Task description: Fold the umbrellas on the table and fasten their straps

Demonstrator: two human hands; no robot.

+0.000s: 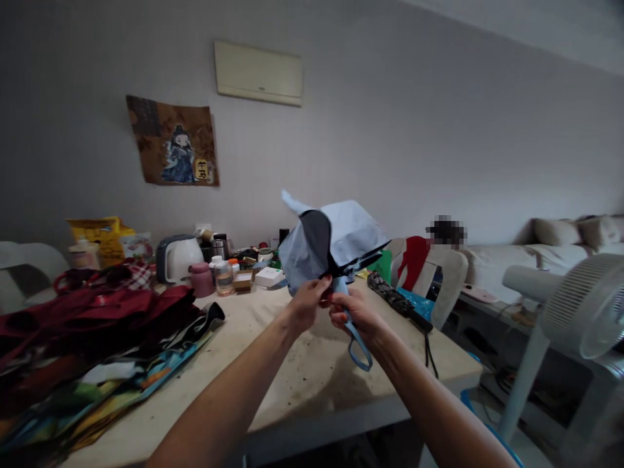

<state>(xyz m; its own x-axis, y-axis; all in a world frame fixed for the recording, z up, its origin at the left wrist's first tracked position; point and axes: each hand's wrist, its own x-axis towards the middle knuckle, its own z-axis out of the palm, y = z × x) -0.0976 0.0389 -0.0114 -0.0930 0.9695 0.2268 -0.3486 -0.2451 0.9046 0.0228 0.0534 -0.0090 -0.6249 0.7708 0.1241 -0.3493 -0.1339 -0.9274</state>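
A light-blue umbrella (353,227) with a dark lining is held up over the table, its canopy loose and partly folded, pointing away from me. My right hand (357,315) is closed around its handle, and a blue wrist strap (361,354) hangs below that hand in a loop. Just left of it, my left hand (308,304) pinches the umbrella at the base of the canopy, by the dark ribs. The fingertips of both hands nearly meet, and the exact spot the left fingers grip is partly hidden.
On the table (292,370), dark-red and patterned cloth items (112,318) lie at left. An electric kettle (180,259), pink jar (201,279) and small boxes stand behind. A dark patterned folded umbrella (397,299) lies right, near a chair (446,279) and white fan (580,305).
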